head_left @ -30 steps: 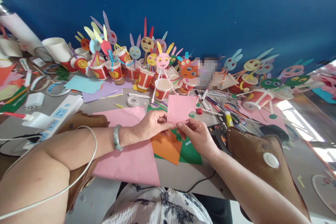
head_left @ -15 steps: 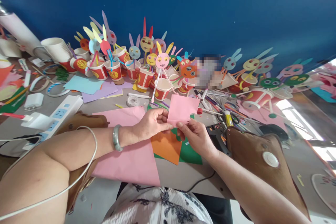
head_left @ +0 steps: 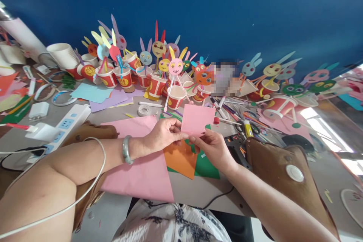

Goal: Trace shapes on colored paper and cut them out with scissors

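Observation:
A small piece of pink paper (head_left: 197, 118) is held up over the table between both hands. My left hand (head_left: 167, 131) pinches its lower left corner, thumb in front. My right hand (head_left: 211, 147) grips the lower edge near the right corner with thumb and fingers. Beneath the hands lie an orange sheet (head_left: 180, 162) and a green sheet (head_left: 208, 166). A large pink sheet (head_left: 138, 177) spreads under my left wrist. Just beyond the held paper stands a red and white paper cup (head_left: 176, 100) bearing a pink rabbit face (head_left: 176, 67).
Several paper cups with animal faces line the blue wall (head_left: 181, 0). Left are a power strip (head_left: 66, 124) and a white cable (head_left: 103, 159) across my arm. Right are a glue stick (head_left: 248, 128), a black glue gun (head_left: 236, 149), pens and a brown cushion (head_left: 280, 174).
The lower edge of the pink paper, folded up earlier, now looks flatter, and its right side appears straighter. Both hands stay nearly in place, gripping it.

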`<state>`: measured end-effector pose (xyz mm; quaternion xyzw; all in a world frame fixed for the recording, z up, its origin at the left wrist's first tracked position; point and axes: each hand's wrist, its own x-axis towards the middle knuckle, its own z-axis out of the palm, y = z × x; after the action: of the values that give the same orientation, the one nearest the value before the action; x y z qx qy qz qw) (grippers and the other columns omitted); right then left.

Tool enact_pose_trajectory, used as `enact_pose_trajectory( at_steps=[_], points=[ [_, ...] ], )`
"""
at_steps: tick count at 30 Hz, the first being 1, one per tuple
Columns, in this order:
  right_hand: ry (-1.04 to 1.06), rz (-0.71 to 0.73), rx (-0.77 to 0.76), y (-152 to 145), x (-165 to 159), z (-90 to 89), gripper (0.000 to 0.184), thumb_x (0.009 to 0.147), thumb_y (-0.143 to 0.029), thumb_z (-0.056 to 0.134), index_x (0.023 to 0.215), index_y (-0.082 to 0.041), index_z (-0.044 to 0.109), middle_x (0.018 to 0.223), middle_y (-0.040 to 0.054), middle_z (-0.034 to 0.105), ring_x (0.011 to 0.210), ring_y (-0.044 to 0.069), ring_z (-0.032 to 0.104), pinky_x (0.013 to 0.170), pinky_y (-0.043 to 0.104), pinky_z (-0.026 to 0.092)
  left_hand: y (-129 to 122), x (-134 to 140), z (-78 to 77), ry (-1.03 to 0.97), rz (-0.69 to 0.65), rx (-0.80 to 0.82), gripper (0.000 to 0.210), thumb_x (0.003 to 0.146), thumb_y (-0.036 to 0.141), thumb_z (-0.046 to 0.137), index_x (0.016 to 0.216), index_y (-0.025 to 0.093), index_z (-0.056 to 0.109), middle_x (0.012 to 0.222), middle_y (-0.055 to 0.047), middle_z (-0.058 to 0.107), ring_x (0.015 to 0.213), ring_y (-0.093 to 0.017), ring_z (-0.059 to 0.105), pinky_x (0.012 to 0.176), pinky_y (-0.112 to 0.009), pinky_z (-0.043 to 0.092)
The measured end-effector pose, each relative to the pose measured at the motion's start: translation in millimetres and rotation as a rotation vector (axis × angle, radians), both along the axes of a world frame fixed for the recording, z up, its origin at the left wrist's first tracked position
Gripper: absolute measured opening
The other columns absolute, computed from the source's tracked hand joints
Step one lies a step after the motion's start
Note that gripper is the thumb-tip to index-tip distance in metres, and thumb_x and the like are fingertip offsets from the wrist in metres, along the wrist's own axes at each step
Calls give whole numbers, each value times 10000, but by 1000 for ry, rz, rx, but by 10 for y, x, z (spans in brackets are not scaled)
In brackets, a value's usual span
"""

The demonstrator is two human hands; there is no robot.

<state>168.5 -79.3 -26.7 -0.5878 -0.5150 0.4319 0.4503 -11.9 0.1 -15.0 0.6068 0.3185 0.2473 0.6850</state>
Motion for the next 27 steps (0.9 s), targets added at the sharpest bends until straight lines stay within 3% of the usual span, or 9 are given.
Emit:
enact_pose_trajectory(
  at_steps=[7, 11, 13, 22, 27],
  points=[
    [9, -3, -38, -14, -38, 74, 398, 794, -546, 704, 713, -164, 624, 561, 6, 625, 438, 103, 505, 440, 248, 421, -11, -8, -15, -27, -5, -11, 359, 683, 374, 828, 764, 146, 563, 609, 16, 630, 577, -116, 624, 539, -208, 466],
    [11, 4, -44, -21, -48, 94, 423, 799, -560, 693, 665, -168, 605, 539, 2, 607, 441, 105, 508, 449, 248, 417, -32, 16, -47, -158, -20, -59, 379, 664, 292, 848, 919, 139, 614, 905, -53, 723, 807, -157, 700, 749, -272, 559],
    [3, 10, -41, -28, -50, 94, 434, 807, -568, 681, 661, -167, 603, 542, 4, 608, 446, 106, 506, 456, 251, 415, -35, 26, -56, -163, -17, -60, 408, 645, 254, 860, 950, 133, 619, 957, -71, 725, 852, -163, 703, 806, -288, 561],
    [-40, 15, -17, -42, -58, 116, 445, 830, -575, 652, 669, -162, 614, 523, 5, 601, 465, 117, 514, 491, 260, 432, -18, 23, -22, -37, 14, -71, 458, 623, 373, 871, 910, 116, 624, 780, -47, 701, 697, -144, 677, 664, -256, 554],
    [-45, 16, -16, -39, -59, 111, 450, 809, -586, 672, 658, -169, 597, 524, 7, 606, 452, 116, 521, 478, 259, 437, -20, 27, -12, -70, -18, -88, 447, 624, 413, 863, 858, 126, 612, 777, -35, 690, 728, -143, 672, 690, -261, 547]
  ],
)
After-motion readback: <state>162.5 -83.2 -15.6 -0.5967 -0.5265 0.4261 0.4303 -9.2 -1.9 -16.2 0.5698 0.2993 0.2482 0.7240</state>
